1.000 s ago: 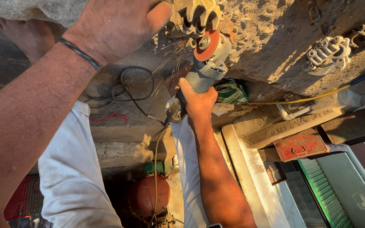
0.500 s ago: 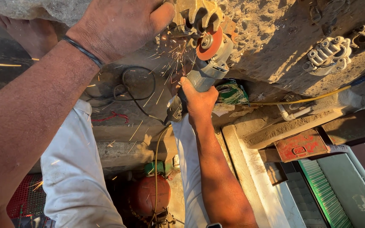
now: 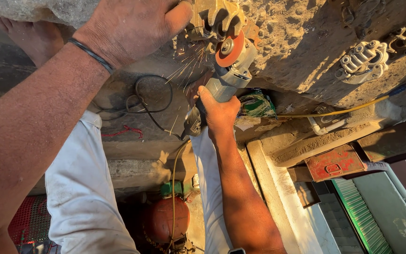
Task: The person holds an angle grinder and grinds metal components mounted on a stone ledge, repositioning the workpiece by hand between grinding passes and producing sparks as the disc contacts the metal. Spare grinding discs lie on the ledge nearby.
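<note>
- The left hand (image 3: pixel 132 28) sits at eleven o'clock in the head view, closed firmly down on a yellowish metal casting (image 3: pixel 214 16) with the thumb pressed along its near edge; a dark band (image 3: pixel 92 55) circles the wrist.
- The right hand (image 3: pixel 218 113) is near the middle, fingers wrapped tight around the grey body of an angle grinder (image 3: pixel 229 75).
- The grinder points up toward twelve o'clock, its orange disc (image 3: pixel 230 48) touching the lower edge of the casting, just beside the left thumb.
- Sparks (image 3: pixel 189 66) fan out from the contact toward eight o'clock.
- A black cable (image 3: pixel 151 101) loops at nine o'clock of the grinder and runs to its rear end.
- The casting rests on a rough stone slab (image 3: pixel 297 51) filling the top of the view.
- Two more cast metal parts (image 3: pixel 363 61) lie on the slab at two o'clock, well apart from the hands.
- A yellow cord (image 3: pixel 334 112) runs under the slab edge toward three o'clock.
- A red metal box (image 3: pixel 334 162) sits at four o'clock.
- White trouser legs (image 3: pixel 81 188) stand at seven o'clock, with a round orange object (image 3: pixel 167 218) between them.
</note>
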